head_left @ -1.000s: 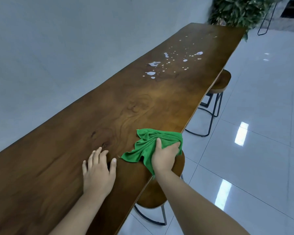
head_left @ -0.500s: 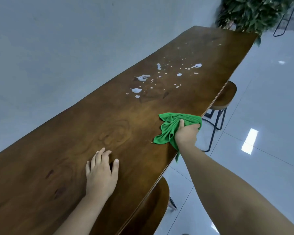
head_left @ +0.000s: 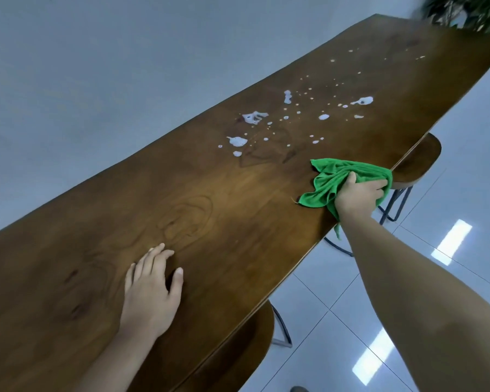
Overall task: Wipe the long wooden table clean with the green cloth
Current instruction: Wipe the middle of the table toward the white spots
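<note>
A long dark wooden table [head_left: 204,199] runs from the near left to the far right along a grey wall. White splashes [head_left: 289,117] of liquid dot its far half. A crumpled green cloth [head_left: 327,182] lies on the table's right edge, just short of the splashes. My right hand [head_left: 357,196] grips the cloth from above and presses it on the wood. My left hand [head_left: 150,290] rests flat on the near part of the table, fingers spread, holding nothing.
Two round wooden stools with black metal legs stand under the table's right edge, one near [head_left: 238,352] and one farther [head_left: 416,165]. A leafy green plant [head_left: 475,12] stands at the table's far end. The glossy white tiled floor [head_left: 450,250] lies to the right.
My right hand has slid the green cloth along the right edge toward the far end, closer to the white splashes. The view has moved forward with it. My left hand stays flat on the table.
</note>
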